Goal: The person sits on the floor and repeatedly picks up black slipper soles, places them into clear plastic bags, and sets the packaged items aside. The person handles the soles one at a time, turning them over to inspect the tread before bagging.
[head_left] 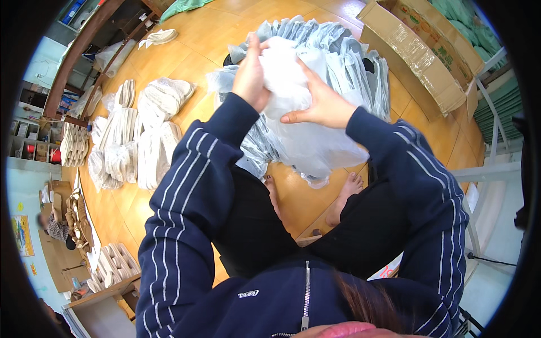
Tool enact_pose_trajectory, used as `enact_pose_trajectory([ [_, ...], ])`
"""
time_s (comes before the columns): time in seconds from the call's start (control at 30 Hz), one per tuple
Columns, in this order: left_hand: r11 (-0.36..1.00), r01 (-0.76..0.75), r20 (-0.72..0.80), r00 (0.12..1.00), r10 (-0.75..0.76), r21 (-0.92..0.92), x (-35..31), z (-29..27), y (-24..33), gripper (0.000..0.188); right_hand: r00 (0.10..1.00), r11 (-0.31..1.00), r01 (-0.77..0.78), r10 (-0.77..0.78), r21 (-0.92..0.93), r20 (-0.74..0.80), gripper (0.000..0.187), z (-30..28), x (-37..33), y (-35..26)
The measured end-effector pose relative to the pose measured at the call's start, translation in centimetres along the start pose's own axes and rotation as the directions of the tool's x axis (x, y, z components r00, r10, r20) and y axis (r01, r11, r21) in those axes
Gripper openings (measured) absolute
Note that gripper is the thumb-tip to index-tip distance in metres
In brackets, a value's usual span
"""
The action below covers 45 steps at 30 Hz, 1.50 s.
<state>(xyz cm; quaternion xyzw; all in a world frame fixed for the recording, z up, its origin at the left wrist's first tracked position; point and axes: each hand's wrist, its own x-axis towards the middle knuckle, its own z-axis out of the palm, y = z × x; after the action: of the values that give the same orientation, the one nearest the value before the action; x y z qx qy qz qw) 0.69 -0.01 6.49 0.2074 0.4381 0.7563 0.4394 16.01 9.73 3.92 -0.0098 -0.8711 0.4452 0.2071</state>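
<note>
Both hands are around a bunched white plastic bag [284, 73], held up in front of me. My left hand [251, 81] presses on its left side, thumb upward. From the right, my right hand [324, 101] grips it with the fingers partly hidden behind the plastic. Loose translucent sheeting [321, 149] spreads below my right hand toward my bare feet. Beneath and behind it lies a wide pile of grey-blue pieces in clear plastic bags [338, 67], packed in rows on the floor. What the white bunch contains, if anything, cannot be made out.
Stacks of cream sole-shaped pieces in clear bags [121, 127] lie on the tiled floor to the left. An open cardboard box [417, 62] stands at the far right beside a metal frame [490, 112]. A wooden shelf [70, 62] runs along the left; another person [56, 228] sits beyond it.
</note>
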Motion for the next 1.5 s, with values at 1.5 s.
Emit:
enact_pose_trajectory([
  [1.5,0.591,0.053,-0.011,0.997,-0.074,0.805,0.7,-4.6,-2.3,0.043,0.766,0.809,-0.28,0.513,0.516,-0.388,0.035,-5.6,0.5,0.9],
])
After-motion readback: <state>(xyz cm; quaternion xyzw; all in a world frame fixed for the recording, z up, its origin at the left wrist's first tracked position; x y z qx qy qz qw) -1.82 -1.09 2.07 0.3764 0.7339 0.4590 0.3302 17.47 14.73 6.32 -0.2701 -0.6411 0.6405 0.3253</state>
